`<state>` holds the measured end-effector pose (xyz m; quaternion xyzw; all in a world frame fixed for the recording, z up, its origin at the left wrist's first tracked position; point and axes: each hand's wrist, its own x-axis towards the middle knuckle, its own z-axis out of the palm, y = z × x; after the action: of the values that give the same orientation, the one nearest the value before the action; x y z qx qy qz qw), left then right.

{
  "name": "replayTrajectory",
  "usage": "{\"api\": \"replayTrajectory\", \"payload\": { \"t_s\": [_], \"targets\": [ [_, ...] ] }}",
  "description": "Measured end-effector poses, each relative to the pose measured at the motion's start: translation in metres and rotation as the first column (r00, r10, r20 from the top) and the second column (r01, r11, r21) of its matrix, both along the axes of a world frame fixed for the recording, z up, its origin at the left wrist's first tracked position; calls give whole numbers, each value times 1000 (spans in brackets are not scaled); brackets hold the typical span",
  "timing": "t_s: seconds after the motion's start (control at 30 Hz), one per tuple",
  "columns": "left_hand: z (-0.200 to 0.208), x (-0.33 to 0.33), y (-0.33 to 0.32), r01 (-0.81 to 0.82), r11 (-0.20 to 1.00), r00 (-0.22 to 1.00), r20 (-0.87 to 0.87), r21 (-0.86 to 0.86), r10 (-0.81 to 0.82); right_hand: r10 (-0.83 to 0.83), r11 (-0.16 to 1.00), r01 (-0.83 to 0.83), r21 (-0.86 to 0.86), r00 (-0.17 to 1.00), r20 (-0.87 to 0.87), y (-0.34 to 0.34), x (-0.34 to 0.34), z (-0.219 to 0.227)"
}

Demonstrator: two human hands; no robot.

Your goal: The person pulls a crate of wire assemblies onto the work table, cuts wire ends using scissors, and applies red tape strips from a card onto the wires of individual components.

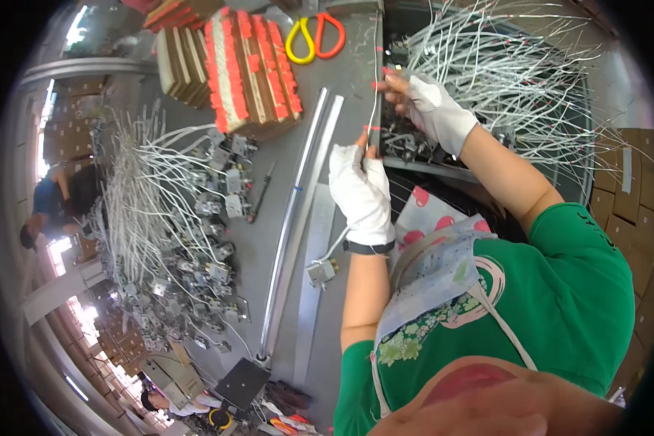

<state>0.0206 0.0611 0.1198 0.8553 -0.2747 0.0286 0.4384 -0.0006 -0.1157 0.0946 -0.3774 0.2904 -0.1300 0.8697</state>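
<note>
A thin white wire (374, 102) runs between my hands. My left hand (360, 189), in a white glove with bare fingertips, pinches it just below a small red tag (371, 128). Out of the same fist, near the wrist, trails a white lead with a small grey metal part (321, 273) at its end. My right hand (432, 105), gloved alike, has its thumb and fingers closed together beside the upper stretch of the wire. Small red pieces (386, 71) show at its fingertips; whether it grips the wire as well I cannot tell.
Bundled white wires (501, 80) fill a tray at the right. Another heap of wired metal parts (196, 218) lies left, beside a metal rail (294, 211). Red-edged stacked blocks (251, 73) and scissors (315, 40) with yellow and red handles stand farther off. Co-workers (51, 207) sit beyond.
</note>
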Motion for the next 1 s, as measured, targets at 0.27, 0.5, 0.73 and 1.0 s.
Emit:
{"api": "replayTrajectory", "payload": {
  "t_s": [0.27, 0.5, 0.73, 1.0],
  "targets": [
    [-15, 0, -2, 8, 994, 991, 134, 108, -22, -2, 983, 18, -180, 996, 88, 29, -28, -1],
    [-24, -3, -4, 13, 999, 975, 222, 33, -20, 46, 954, -28, -299, 998, 53, 42, -33, 2],
    [-21, -4, -2, 10, 1000, 989, 149, 14, -12, -23, 939, -4, -345, 997, -73, 44, -23, 0],
    [2, -9, 5, 101, 981, 985, 159, -165, -74, 4, 946, 42, -323, 990, 141, 37, -39, 16]
  ]
}}
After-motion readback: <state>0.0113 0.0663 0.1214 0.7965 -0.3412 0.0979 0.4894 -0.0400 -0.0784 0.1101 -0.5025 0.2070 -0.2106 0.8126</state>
